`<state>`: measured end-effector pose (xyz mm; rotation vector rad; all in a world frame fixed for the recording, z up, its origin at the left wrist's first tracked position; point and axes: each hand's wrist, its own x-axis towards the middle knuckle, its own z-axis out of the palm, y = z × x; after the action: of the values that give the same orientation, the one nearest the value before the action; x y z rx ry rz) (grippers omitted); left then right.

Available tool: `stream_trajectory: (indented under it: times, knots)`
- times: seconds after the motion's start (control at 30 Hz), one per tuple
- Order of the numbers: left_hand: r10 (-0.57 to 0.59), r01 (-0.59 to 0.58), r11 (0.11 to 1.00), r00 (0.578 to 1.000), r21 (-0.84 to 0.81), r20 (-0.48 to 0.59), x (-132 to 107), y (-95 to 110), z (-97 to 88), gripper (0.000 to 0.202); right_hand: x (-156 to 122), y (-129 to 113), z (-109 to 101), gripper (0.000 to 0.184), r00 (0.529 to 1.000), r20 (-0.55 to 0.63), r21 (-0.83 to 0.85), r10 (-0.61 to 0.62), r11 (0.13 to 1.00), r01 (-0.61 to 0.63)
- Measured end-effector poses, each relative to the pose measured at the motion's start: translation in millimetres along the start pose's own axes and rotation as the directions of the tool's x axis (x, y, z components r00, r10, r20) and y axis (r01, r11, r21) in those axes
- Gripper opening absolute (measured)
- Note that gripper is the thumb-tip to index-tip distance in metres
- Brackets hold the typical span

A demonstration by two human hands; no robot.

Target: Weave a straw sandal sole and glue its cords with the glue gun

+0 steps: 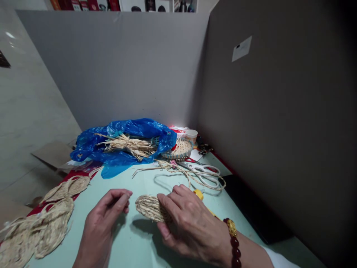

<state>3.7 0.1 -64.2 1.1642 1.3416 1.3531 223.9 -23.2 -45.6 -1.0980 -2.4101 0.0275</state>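
Note:
My right hand point(192, 221) grips a small oval coil of braided straw point(149, 207) between thumb and fingers, held a little above the pale green tabletop. Its right end is hidden by my fingers. To the left of the coil, apart from it, my left hand point(104, 223) is closed, thumb tip pressed to the curled fingers. Whatever may be pinched there is too small to make out. Beyond my hands lies a long braided straw cord point(182, 171), looped over white-handled scissors point(205, 173). Something yellow point(199, 194) shows just behind my right hand.
A blue plastic bag point(139, 126) at the back holds a bundle of dry straw point(129, 145). Near it are a round woven basket point(180, 149) and a paper cup point(191, 134). Woven straw slippers point(54, 227) lie along the left edge. A black flat object point(253, 208) rests by the right partition point(267, 123).

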Motion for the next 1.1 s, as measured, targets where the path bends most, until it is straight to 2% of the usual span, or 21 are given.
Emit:
stream_trajectory:
  times: [0.07, 0.13, 0.37, 0.47, 0.53, 0.6, 0.7, 0.97, 1.1]
  knots:
    - [0.066, -0.059, 0.992, 0.996, 0.11, -0.059, 4, -5, -1.5, 0.03, -1, 0, 1, 0.026, 1.0, 0.009, 0.032, 0.004, 0.999, -0.005]
    - [0.079, -0.068, 0.985, 0.995, 0.162, -0.061, 7, -9, -2.5, 0.031, -1, 1, 2, 0.027, 1.0, 0.019, 0.067, 0.015, 0.998, -0.016]
    - [-0.004, -0.001, 0.98, 1.0, 0.199, 0.026, 4, -8, -0.8, 0.047, -3, 2, 6, 0.029, 0.999, 0.036, 0.132, 0.034, 0.991, -0.038]
    - [-0.017, -0.009, 0.978, 0.993, 0.211, 0.118, 2, -2, 2.4, 0.056, -4, 0, 6, 0.032, 0.999, 0.045, 0.137, 0.002, 0.99, -0.008]
    - [0.0, -0.045, 0.977, 0.977, 0.207, 0.215, 0, 3, 5.4, 0.048, -5, -1, 7, 0.031, 0.998, 0.058, 0.125, -0.016, 0.992, 0.008]
    - [0.029, -0.093, 0.976, 0.951, 0.199, 0.307, -4, 8, 9.1, 0.031, -5, -3, 8, 0.029, 0.997, 0.069, 0.101, -0.033, 0.995, 0.026]
    - [0.059, -0.141, 0.971, 0.923, 0.192, 0.38, -10, 10, 14.4, 0.018, -7, -4, 11, 0.029, 0.995, 0.072, 0.056, -0.066, 0.996, 0.063]
    - [0.065, -0.146, 0.968, 0.933, 0.206, 0.355, -12, 11, 18.6, 0.02, -8, -7, 9, 0.028, 0.991, 0.035, -0.07, -0.13, 0.989, 0.133]
    - [0.062, -0.137, 0.962, 0.95, 0.234, 0.305, -14, 11, 20.1, 0.02, -7, -10, 12, 0.027, 0.984, -0.051, -0.154, -0.168, 0.975, 0.159]
